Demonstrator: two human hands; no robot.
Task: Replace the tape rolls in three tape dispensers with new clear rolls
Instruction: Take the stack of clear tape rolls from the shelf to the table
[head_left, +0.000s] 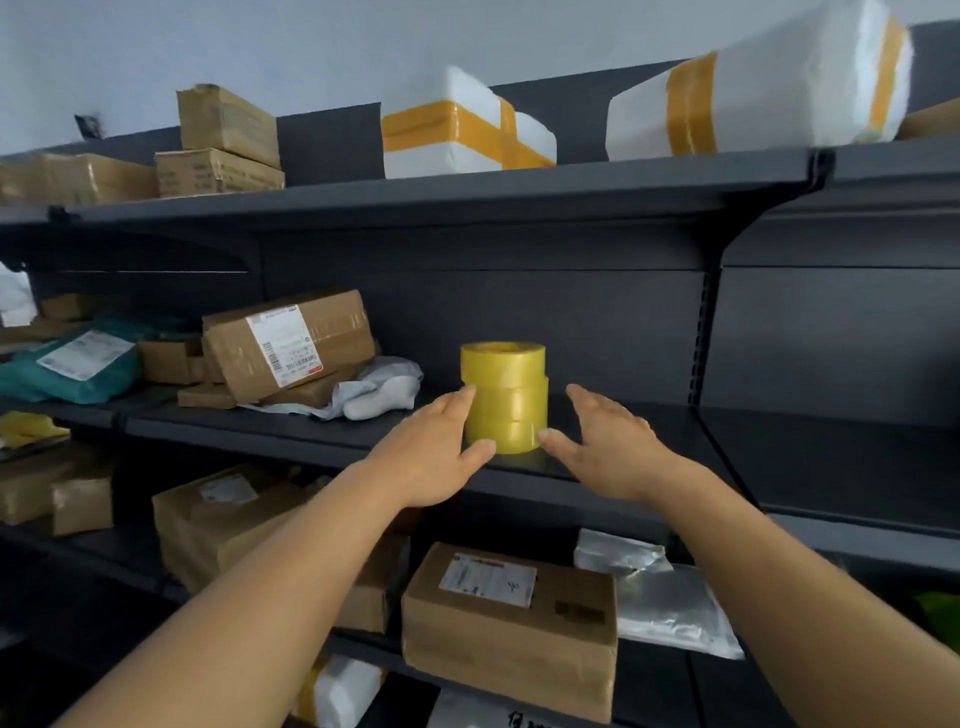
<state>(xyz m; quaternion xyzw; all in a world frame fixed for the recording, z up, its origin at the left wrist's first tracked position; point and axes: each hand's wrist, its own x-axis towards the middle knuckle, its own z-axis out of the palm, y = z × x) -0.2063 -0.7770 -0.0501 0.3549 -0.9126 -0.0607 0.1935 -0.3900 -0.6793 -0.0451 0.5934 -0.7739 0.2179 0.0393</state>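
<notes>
Both hands open, fingers straight: left hand (434, 452) touching the stack of tape rolls (505, 397), right hand (608, 444) thumb at its base. Stack upright on dark middle shelf (623, 467). Labelled cardboard box (288, 343) and white bag (382, 392) lie left.

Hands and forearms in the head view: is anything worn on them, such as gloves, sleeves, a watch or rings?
Nothing worn shows. The left hand and right hand are bare, without gloves, and both forearms are uncovered as far as the frame's bottom edge, with no sleeve cuff in view. No watch, bracelet or ring is visible on the wrists or fingers.
</notes>
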